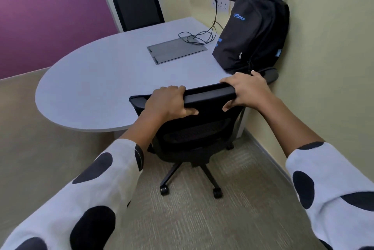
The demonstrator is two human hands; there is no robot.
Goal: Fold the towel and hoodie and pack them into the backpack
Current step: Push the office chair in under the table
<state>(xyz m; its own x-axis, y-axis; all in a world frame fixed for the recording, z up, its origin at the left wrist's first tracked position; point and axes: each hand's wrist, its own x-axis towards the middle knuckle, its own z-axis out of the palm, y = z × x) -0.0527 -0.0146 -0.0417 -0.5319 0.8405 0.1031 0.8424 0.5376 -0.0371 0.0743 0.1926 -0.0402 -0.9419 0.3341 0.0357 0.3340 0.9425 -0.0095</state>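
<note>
Gripping chair [194, 128] top: left hand [170, 101], right hand [247, 89]; backpack [255, 33] upright on grey table [97, 79].

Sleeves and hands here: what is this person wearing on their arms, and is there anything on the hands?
Both arms wear loose white sleeves with large black spots, the left sleeve and the right sleeve alike, pushed up so the forearms are bare. The left hand and right hand are bare too: no gloves, rings or watch show.
</note>
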